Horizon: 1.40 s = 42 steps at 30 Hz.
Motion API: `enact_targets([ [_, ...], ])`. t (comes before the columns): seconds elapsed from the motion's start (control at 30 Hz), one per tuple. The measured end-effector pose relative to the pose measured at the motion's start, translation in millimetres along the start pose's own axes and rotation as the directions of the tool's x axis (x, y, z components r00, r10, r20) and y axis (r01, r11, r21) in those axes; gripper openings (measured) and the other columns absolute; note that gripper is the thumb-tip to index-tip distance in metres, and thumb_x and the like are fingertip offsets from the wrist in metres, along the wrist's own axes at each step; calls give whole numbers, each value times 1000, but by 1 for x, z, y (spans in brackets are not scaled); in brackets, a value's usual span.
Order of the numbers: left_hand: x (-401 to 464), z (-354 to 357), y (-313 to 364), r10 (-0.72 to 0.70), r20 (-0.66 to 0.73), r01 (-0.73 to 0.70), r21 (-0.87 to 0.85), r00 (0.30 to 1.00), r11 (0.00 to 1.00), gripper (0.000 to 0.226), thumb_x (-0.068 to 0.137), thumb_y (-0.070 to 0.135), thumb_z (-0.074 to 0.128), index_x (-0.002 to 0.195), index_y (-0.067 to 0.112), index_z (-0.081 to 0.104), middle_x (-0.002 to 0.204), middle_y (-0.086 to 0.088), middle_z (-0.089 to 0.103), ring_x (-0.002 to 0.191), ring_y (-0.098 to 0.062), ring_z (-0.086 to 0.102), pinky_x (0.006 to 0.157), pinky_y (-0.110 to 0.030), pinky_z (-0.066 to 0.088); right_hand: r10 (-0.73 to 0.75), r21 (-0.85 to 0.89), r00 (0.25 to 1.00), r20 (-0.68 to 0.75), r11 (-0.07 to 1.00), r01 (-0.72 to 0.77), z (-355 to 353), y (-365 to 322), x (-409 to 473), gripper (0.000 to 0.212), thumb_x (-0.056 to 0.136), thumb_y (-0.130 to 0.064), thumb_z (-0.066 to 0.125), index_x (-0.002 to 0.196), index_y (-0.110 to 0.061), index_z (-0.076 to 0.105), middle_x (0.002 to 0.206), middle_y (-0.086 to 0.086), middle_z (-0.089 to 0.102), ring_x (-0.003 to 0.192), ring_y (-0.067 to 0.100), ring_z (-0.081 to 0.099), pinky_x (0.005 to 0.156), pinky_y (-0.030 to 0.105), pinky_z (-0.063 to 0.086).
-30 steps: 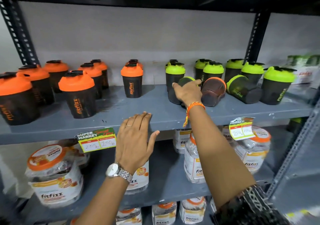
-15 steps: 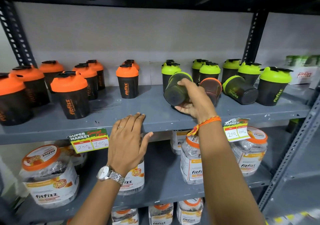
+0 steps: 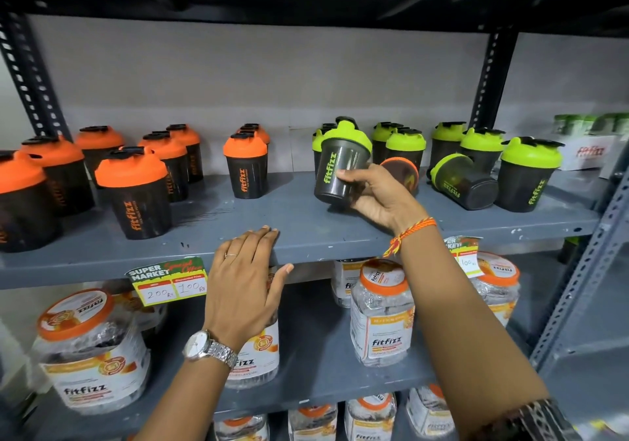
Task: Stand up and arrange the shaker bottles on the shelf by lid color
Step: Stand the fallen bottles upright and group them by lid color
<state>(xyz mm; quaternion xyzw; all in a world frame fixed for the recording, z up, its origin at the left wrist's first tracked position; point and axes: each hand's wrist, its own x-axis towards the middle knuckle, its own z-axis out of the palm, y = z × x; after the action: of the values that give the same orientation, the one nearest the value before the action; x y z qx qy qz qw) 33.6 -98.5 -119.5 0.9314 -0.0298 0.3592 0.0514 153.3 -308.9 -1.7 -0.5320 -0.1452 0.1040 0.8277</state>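
Head view shows the right hand [image 3: 377, 199] with fingers clamped around the lower body of a green-lidded bottle [image 3: 342, 165], tilted just above the shelf [image 3: 306, 233] among the green group. It looks empty, so light and rigid; smooth plastic may slip, so mid-body is the safest hold. Left hand [image 3: 243, 287] rests open-fingered on the shelf edge.

The shelf [image 3: 299, 223] is matt grey painted metal, scuffed; the shaker bottle [image 3: 335, 175] is smooth dark translucent plastic with a glossy green lid.
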Motion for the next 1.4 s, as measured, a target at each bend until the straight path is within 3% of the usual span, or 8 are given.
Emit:
enact_targets([
  [0.2, 0, 0, 1, -2, -11, 2, 3, 1000, 1000, 54, 97, 53, 40, 139, 21, 51, 141, 0, 59, 128, -22, 54, 111, -40, 32, -76, -151, 997, -22, 986, 72, -10, 15, 14, 73, 77, 26, 62, 141, 2, 37, 123, 18, 61, 122, 35, 59, 104, 49, 49],
  [0.4, 1, 2, 1, -7, -13, 8, 15, 1000, 1000, 53, 97, 52, 41, 139, 21, 51, 141, 0, 59, 128, -22, 53, 111, -40, 32, -81, -324, 997, -18, 943, 71, -17, 21, 19, 73, 76, 27, 63, 130, -16, 38, 124, 12, 61, 122, 31, 59, 106, 54, 47],
  [0.73, 0, 4, 3, -22, -32, 22, 11, 999, 1000, 52, 96, 50, 44, 138, 20, 52, 139, -1, 60, 127, -24, 54, 111, -42, 32, -46, -574, 999, 15, 818, 46, -20, 22, 19, 77, 81, 14, 69, 143, -10, 28, 135, 16, 58, 122, 28, 59, 104, 52, 50],
  [1.03, 0, 6, 3, -25, -44, 26, 14, 999, 1000, 52, 96, 50, 45, 137, 20, 53, 138, -2, 60, 126, -25, 54, 112, -42, 30, -146, -650, 989, 25, 749, 127, -19, 6, -20, 75, 75, 6, 80, 139, -4, 42, 123, 8, 62, 109, 18, 64, 89, 25, 56],
  [1.13, 0, 5, 3, -13, -52, 14, 26, 999, 1000, 52, 96, 49, 46, 138, 19, 53, 138, -2, 60, 125, -25, 54, 110, -42, 31, -287, -614, 950, -125, 774, 153, -30, -8, -41, 48, 78, -7, 82, 122, -5, 62, 106, 10, 71, 93, 18, 70, 84, 28, 58],
  [1.2, 0, 5, 3, -12, -52, 13, 27, 999, 1000, 52, 96, 49, 46, 138, 19, 53, 138, -2, 60, 125, -25, 54, 110, -42, 32, -448, -649, 835, -320, 745, 151, -45, -16, -51, 18, 81, -24, 80, 93, -11, 74, 81, 5, 74, 75, 17, 70, 72, 30, 58],
  [1.3, 0, 4, 4, -20, -43, 21, 26, 999, 999, 52, 96, 50, 46, 138, 20, 53, 139, -2, 60, 126, -24, 54, 111, -41, 31, -551, -771, 669, -499, 634, -53, -70, -25, -48, 45, 77, -56, 71, 58, -15, 63, 68, 5, 67, 74, 27, 65, 78, 35, 53],
  [1.4, 0, 4, 4, -17, -45, 18, 26, 999, 999, 52, 95, 50, 45, 138, 20, 53, 139, -2, 60, 126, -25, 54, 110, -42, 31, -386, -727, 712, -587, 639, -252, -73, -27, -27, 84, 62, -83, 59, 94, -6, 69, 106, 17, 71, 99, 36, 67, 92, 45, 55],
])
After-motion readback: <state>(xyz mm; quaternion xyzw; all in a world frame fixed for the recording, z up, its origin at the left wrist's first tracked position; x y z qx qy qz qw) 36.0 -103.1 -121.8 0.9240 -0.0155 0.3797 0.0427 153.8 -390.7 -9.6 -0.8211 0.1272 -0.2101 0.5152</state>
